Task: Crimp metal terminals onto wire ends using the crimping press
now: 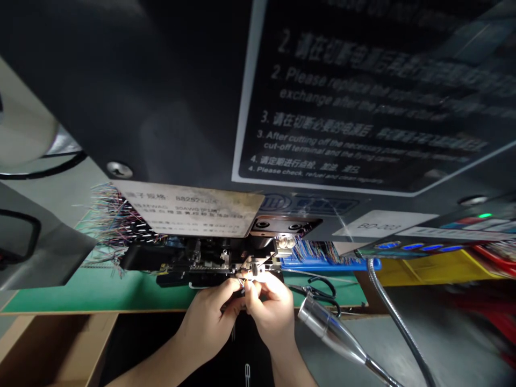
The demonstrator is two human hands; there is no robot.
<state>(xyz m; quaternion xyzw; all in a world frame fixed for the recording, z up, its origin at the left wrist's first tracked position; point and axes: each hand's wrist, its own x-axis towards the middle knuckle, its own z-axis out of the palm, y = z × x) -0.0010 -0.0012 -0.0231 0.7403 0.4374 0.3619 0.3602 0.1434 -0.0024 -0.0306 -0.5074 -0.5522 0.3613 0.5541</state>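
**Thin wires pinched in both hands at the press**

Both hands are nearly closed. The left hand (212,314) pinches between thumb and forefinger; the right hand (274,309) does likewise, fingers curled. Their tips nearly meet on thin, pale wires (242,281), just near of the press (181,107) tooling. Glare washes out the fingertips, so the number of wires and their exact ends cannot be made out. Fine strands hang below the grip.

Right of the hands, a lamp (332,325) of polished metal, tapered, points toward the work; its stem is cut off at the near edge. Just far of it lie scissors (330,287) with looped black handles, blades partly hidden. The mat (133,293) is smooth and green.

The press is flat, dark-painted metal, cut off at the top. Its paper label (197,207) is stained, with smeared print; the glossy black notice (342,107) blurs toward the right. Far left, a bristling wire bundle (108,220) is partly hidden by the press. Far right, more strands lie above a blue plastic tray (330,264). Near left, a cardboard box (107,328) is cut off, its interior in shadow.
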